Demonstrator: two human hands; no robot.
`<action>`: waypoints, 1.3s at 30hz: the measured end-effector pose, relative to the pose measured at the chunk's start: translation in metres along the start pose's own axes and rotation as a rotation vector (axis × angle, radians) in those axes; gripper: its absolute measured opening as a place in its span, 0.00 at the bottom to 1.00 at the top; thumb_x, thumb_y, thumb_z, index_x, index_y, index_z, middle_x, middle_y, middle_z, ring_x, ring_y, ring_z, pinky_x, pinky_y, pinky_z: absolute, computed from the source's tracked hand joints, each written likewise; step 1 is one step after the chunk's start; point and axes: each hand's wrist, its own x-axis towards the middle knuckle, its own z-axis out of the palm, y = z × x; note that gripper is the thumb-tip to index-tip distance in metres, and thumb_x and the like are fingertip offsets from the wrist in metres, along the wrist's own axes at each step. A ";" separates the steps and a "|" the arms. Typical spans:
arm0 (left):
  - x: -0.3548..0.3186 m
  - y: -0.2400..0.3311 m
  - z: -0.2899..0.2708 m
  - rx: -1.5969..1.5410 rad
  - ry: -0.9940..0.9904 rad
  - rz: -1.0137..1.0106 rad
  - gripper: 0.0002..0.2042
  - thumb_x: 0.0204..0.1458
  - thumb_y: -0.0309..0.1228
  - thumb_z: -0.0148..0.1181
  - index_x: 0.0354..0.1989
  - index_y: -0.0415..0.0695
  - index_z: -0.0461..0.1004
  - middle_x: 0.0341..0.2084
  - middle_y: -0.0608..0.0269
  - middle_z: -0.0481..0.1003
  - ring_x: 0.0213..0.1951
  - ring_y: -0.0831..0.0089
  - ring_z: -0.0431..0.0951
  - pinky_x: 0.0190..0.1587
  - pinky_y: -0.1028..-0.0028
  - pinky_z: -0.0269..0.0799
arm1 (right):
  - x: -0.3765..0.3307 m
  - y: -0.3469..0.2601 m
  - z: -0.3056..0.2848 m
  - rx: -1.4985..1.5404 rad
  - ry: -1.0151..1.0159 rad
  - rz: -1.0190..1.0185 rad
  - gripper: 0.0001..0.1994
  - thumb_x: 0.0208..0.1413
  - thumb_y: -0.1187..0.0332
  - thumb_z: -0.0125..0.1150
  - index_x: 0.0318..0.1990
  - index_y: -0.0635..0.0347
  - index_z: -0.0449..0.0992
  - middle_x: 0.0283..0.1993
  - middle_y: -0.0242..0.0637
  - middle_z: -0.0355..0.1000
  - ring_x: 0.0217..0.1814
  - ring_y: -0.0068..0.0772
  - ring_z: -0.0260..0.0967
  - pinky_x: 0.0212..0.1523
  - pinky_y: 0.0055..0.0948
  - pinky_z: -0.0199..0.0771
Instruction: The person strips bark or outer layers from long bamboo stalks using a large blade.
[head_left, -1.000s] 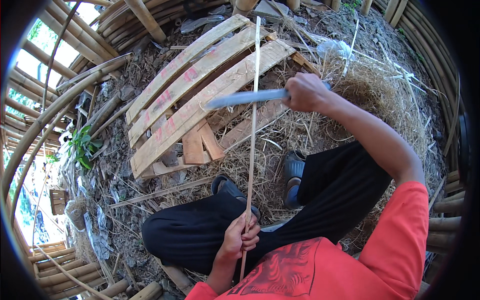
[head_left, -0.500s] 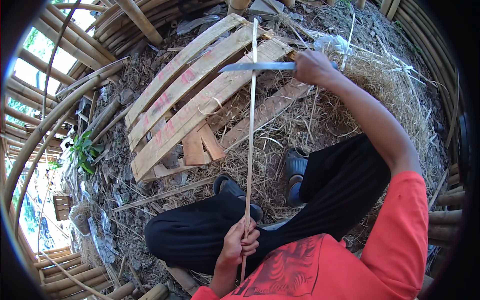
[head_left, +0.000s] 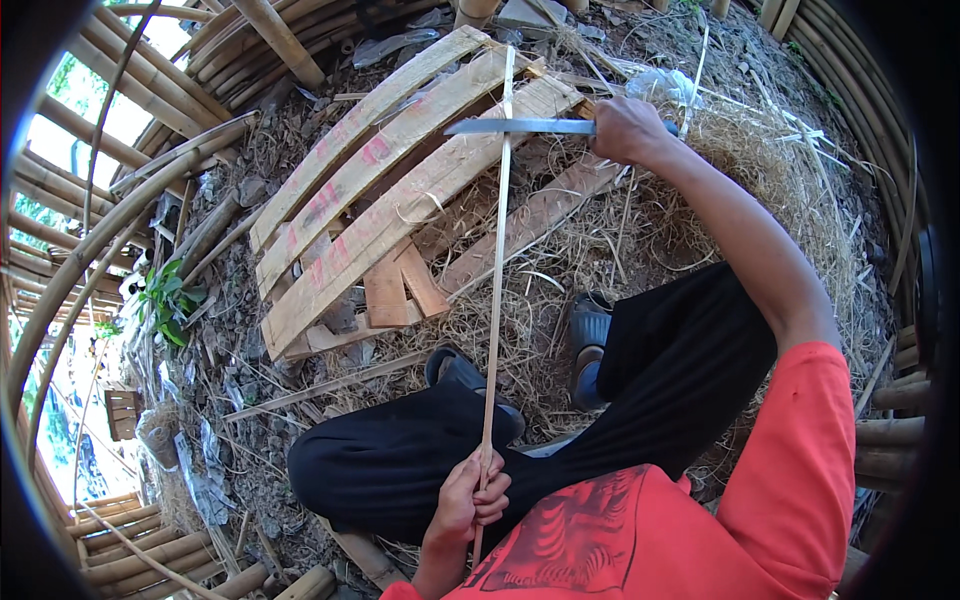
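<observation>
My left hand (head_left: pixel 474 497) is closed around the lower part of a long, thin bamboo strip (head_left: pixel 494 330), which runs away from me over the pallet-like wooden slats (head_left: pixel 385 215). Out at the far right, my right hand (head_left: pixel 630 131) grips a long-bladed knife (head_left: pixel 525 126) by its handle. The blade points left and lies across the strip near its far end, apparently touching it. The handle itself is mostly hidden by my fingers.
Straw-like shavings (head_left: pixel 550 340) cover the ground around my sandals (head_left: pixel 590 340). A loose board (head_left: pixel 540 225) lies beside the slats. A bamboo fence (head_left: pixel 150 100) rises at the left, with a small green plant (head_left: pixel 172 303) near it. Clear plastic (head_left: pixel 665 88) lies at the far right.
My left hand and the bamboo strip have shifted slightly toward me and left. The knife stays across the strip, its blade tilted a little differently.
</observation>
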 end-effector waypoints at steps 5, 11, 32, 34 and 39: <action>-0.017 -0.009 -0.003 -0.022 0.055 -0.042 0.18 0.70 0.48 0.34 0.36 0.47 0.60 0.14 0.76 0.51 0.12 0.87 0.45 0.13 0.83 0.43 | 0.000 0.006 -0.002 -0.016 0.018 0.017 0.11 0.49 0.68 0.55 0.35 0.65 0.80 0.33 0.48 0.79 0.33 0.43 0.78 0.37 0.40 0.79; -0.023 -0.016 -0.015 -0.059 0.018 -0.031 0.18 0.69 0.48 0.35 0.36 0.47 0.60 0.14 0.76 0.51 0.13 0.87 0.46 0.13 0.84 0.43 | -0.025 -0.023 -0.003 0.118 -0.165 -0.066 0.11 0.52 0.65 0.57 0.32 0.64 0.80 0.29 0.43 0.78 0.28 0.39 0.77 0.35 0.38 0.79; -0.041 -0.035 -0.031 -0.132 0.028 -0.053 0.18 0.69 0.48 0.37 0.36 0.46 0.59 0.14 0.75 0.52 0.13 0.87 0.45 0.14 0.83 0.44 | -0.037 -0.045 0.005 0.067 -0.153 -0.343 0.11 0.49 0.65 0.60 0.30 0.65 0.81 0.30 0.46 0.78 0.33 0.42 0.78 0.39 0.38 0.79; -0.040 -0.037 -0.036 -0.141 -0.028 -0.065 0.18 0.68 0.49 0.37 0.36 0.46 0.59 0.14 0.75 0.52 0.13 0.87 0.46 0.14 0.83 0.44 | -0.013 -0.017 -0.005 0.277 -0.107 0.093 0.14 0.46 0.62 0.61 0.32 0.67 0.81 0.30 0.49 0.78 0.35 0.45 0.78 0.41 0.39 0.78; -0.040 -0.039 -0.024 -0.303 -0.151 -0.001 0.17 0.68 0.50 0.40 0.42 0.47 0.61 0.15 0.74 0.52 0.13 0.87 0.46 0.14 0.83 0.45 | -0.021 -0.020 -0.005 0.386 -0.121 0.047 0.17 0.46 0.61 0.62 0.34 0.70 0.78 0.33 0.54 0.78 0.38 0.51 0.78 0.42 0.42 0.75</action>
